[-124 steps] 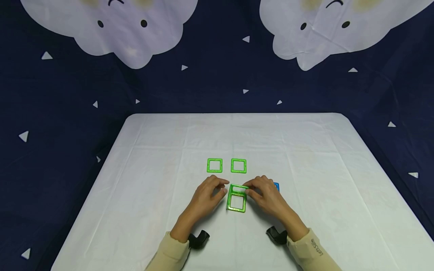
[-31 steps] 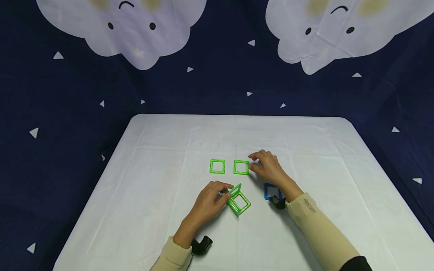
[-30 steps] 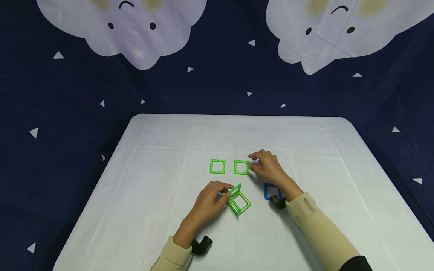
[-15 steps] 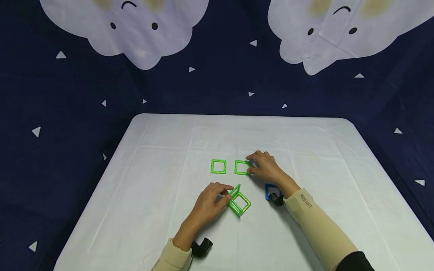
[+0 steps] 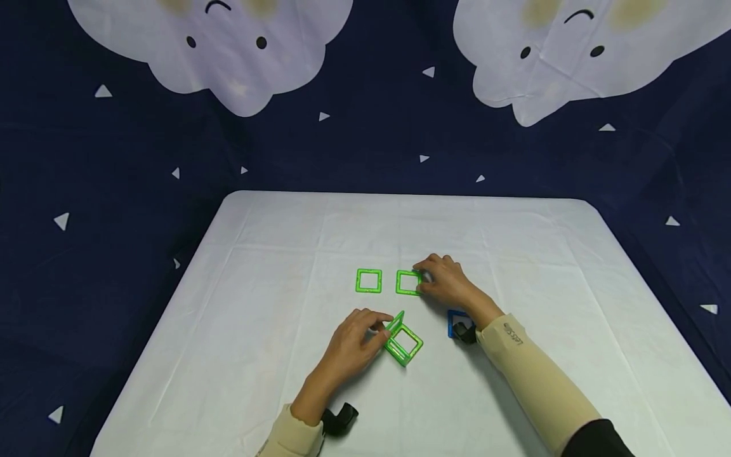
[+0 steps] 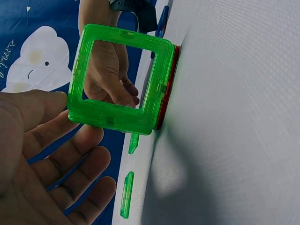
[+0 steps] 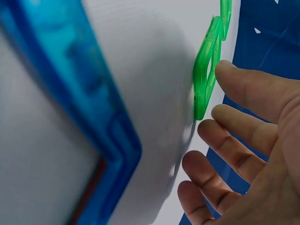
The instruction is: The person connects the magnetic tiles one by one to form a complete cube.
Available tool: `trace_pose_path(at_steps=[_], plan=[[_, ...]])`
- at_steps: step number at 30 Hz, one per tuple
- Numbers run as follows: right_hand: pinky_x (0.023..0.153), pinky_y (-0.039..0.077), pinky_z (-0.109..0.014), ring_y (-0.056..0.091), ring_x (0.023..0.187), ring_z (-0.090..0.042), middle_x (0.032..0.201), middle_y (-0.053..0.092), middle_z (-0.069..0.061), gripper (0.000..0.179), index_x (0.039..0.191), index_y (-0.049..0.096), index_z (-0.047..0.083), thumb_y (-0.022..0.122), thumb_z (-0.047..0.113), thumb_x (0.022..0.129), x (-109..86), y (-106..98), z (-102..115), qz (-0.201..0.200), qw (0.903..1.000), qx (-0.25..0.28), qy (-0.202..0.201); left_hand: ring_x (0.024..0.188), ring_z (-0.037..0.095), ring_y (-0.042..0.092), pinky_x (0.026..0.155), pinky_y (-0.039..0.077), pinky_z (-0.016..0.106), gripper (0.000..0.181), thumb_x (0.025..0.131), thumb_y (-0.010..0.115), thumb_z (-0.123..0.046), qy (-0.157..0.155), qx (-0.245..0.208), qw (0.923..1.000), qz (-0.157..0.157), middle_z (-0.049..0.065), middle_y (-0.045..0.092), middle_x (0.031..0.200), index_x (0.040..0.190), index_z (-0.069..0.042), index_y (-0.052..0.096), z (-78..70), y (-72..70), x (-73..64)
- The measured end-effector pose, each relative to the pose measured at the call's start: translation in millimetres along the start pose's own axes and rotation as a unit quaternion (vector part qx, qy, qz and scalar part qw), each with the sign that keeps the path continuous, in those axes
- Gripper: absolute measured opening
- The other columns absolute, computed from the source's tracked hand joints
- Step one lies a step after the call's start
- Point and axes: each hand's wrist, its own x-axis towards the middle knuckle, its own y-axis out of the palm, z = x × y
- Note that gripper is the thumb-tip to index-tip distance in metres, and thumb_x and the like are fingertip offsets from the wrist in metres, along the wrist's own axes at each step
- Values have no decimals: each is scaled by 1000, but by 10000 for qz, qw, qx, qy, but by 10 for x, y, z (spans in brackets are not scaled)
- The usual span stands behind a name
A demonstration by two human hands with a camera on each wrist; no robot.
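Several green square magnetic tiles (image 5: 414,353) are joined in a small upright structure near the table's middle. My left hand (image 5: 349,343) pinches its left side between thumb and index finger. In the left wrist view, a red strip (image 6: 167,93) runs along the structure's edge by the table. Farther back, a single green square magnetic tile (image 5: 398,282) lies flat. My right hand (image 5: 448,282) holds its right side, with thumb and index finger at the near and far corners. Another green square tile (image 5: 358,280) lies flat to its left, apart from it.
A blue square tile (image 5: 450,324) lies under my right wrist, partly hidden by the black wrist mount (image 5: 464,332). The white-covered table (image 5: 274,241) ends at a dark blue cloth backdrop (image 5: 365,152) with printed clouds.
My right hand has left the joined tiles and gone back to the right-hand green tile, where its fingers have closed in. My left hand now holds the structure, which has turned.
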Motion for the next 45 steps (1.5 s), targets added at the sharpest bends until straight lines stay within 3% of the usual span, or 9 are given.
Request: trace_pose_path(at_steps=[22, 45], plan=[[85, 36, -45, 47, 104, -29, 115, 57, -10, 43, 122, 62, 10, 71, 25, 82, 63, 14, -24, 259, 9996, -63, 2, 82, 11, 57, 74, 46, 27, 22, 84, 69, -17, 100, -14, 9999, -85, -5, 64, 84, 106, -14, 69, -1, -17, -15], [86, 33, -43, 48, 92, -23, 92, 61, -4, 38, 113, 62, 8, 74, 18, 79, 54, 29, -71, -235, 9987, 421, -160, 81, 12, 57, 74, 46, 27, 22, 83, 70, -16, 101, -32, 9999, -82, -5, 64, 83, 106, -15, 69, -28, -12, -2]])
